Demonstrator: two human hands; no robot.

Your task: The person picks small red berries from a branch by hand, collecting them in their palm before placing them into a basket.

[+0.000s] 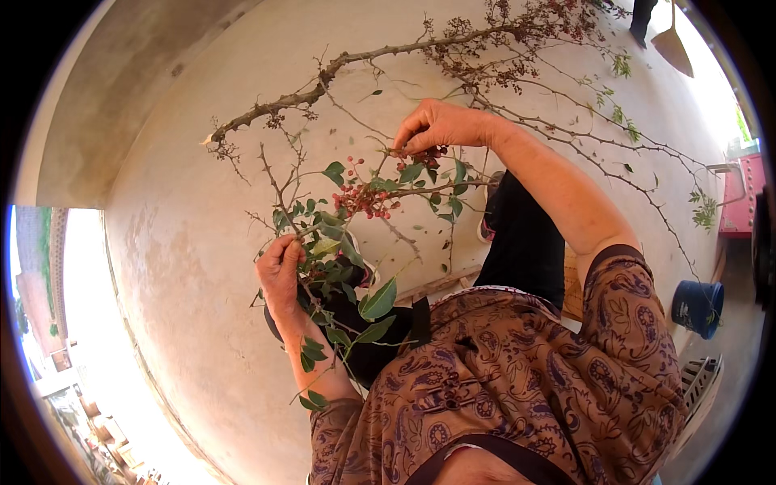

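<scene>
A leafy, thorny branch [418, 191] with clusters of small red berries [364, 200] stretches between my two hands above my legs. My left hand [282, 267] grips its stem on the left, among green leaves [381, 300]. Higher up and to the right, my right hand [427, 127] pinches at the top of the branch, beside a darker red berry cluster [431, 156]; its fingertips close around a thin twig or berry stalk, too small to tell which.
A long thorny branch [315, 91] with dried berry clusters [503, 66] lies on the floor beyond my hands. At the right are a blue bucket [697, 309] and a pink box-like object [744, 200]. Someone's leg [642, 18] and a broom-like head [673, 51] show at the top right.
</scene>
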